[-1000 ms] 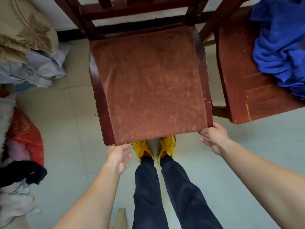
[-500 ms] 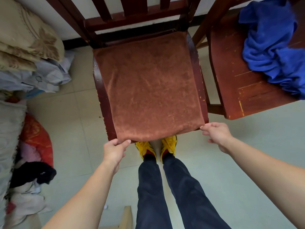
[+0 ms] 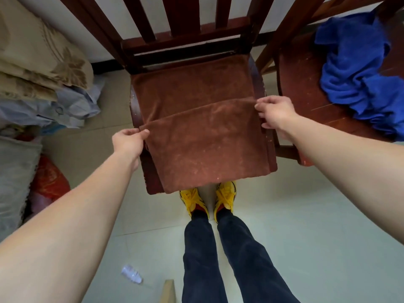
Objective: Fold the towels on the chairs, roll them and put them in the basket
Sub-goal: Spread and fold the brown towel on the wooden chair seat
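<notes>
1. On the seat of the middle wooden chair (image 3: pixel 259 77) lies the brown towel (image 3: pixel 207 149). It covers the cushion from the backrest to the near edge, and its near part is doubled back over itself.
2. Both corners of that flap are held, probably so the edge stays straight and taut as it goes to the far hem for a half fold.
3. The left hand (image 3: pixel 127 142) pinches the left corner between thumb and curled fingers, with the forearm reaching in from the near left.
4. The right hand (image 3: pixel 275 112) pinches the right corner the same way, a little farther in, knuckles up.
5. A crumpled blue towel (image 3: pixel 358 84) waits on the right chair (image 3: pixel 303 90). No basket is in view.
</notes>
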`<control>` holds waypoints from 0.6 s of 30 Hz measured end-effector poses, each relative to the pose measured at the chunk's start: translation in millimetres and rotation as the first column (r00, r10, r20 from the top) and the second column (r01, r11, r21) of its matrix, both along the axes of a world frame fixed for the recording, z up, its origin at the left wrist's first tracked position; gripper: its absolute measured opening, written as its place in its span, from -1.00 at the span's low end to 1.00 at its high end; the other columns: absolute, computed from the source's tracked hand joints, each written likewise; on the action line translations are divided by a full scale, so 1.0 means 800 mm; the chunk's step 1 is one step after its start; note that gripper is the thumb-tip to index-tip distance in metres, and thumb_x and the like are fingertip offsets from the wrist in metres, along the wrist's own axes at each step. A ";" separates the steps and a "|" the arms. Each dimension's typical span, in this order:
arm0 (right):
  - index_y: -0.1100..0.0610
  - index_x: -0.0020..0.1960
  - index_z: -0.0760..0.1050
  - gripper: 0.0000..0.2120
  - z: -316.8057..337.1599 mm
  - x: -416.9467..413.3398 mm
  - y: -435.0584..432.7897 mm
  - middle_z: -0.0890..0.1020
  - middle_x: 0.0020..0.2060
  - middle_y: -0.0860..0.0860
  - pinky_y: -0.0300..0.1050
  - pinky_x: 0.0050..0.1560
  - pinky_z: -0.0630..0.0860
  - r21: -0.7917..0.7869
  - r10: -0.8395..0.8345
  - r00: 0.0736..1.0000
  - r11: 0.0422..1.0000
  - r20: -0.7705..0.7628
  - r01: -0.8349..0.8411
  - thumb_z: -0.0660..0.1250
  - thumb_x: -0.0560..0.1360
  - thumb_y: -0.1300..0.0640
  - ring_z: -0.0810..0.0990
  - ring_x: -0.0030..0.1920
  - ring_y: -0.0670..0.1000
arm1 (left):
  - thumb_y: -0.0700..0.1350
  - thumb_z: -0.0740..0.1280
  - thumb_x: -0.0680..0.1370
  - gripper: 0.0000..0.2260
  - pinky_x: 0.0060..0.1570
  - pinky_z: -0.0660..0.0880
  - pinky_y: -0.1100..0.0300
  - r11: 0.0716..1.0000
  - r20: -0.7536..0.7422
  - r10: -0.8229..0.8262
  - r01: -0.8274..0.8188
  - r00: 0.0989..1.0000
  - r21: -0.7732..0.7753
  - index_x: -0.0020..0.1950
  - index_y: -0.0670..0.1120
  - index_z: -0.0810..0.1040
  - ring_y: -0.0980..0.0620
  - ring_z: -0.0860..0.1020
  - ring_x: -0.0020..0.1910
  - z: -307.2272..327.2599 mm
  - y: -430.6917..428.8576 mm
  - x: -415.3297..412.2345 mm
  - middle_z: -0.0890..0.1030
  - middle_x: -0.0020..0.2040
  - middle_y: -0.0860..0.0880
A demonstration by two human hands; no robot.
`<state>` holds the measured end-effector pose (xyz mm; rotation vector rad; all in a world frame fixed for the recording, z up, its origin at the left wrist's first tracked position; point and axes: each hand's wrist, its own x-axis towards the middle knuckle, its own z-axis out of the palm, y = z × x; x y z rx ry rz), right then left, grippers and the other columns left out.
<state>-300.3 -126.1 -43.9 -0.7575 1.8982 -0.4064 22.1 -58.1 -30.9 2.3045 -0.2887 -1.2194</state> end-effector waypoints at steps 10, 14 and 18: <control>0.09 -0.27 0.55 -0.80 -0.028 -0.047 0.168 0.66 -0.24 0.01 -0.12 -0.13 0.44 0.393 0.282 0.931 0.903 -0.232 -0.176 0.53 0.35 0.03 0.59 -0.21 0.04 | -0.16 0.49 0.44 -0.81 -0.37 0.39 0.22 0.915 -0.088 0.003 0.032 0.996 0.402 -0.16 -0.15 0.49 -0.06 0.46 -0.38 -0.038 0.149 -0.050 0.55 -0.28 -0.14; 0.11 -0.33 0.55 -0.81 -0.034 -0.051 0.192 0.65 -0.32 0.01 -0.05 -0.12 0.50 0.382 0.279 0.938 0.905 -0.208 -0.185 0.45 0.42 0.08 0.60 -0.19 0.10 | -0.21 0.44 0.45 -0.79 -0.10 0.48 0.08 0.928 -0.035 -0.085 0.092 0.996 0.361 -0.31 -0.11 0.45 -0.08 0.48 -0.23 -0.041 0.160 -0.048 0.53 -0.30 -0.09; 0.08 -0.30 0.54 -0.87 -0.021 -0.055 0.186 0.63 -0.33 -0.05 -0.14 -0.25 0.45 0.209 0.242 0.941 0.959 -0.236 -0.194 0.40 0.42 0.14 0.59 -0.22 0.06 | -0.24 0.37 0.43 -0.81 -0.14 0.40 0.10 0.950 -0.052 -0.192 0.199 0.980 0.240 -0.33 -0.10 0.41 -0.05 0.44 -0.23 -0.022 0.157 -0.030 0.48 -0.30 -0.08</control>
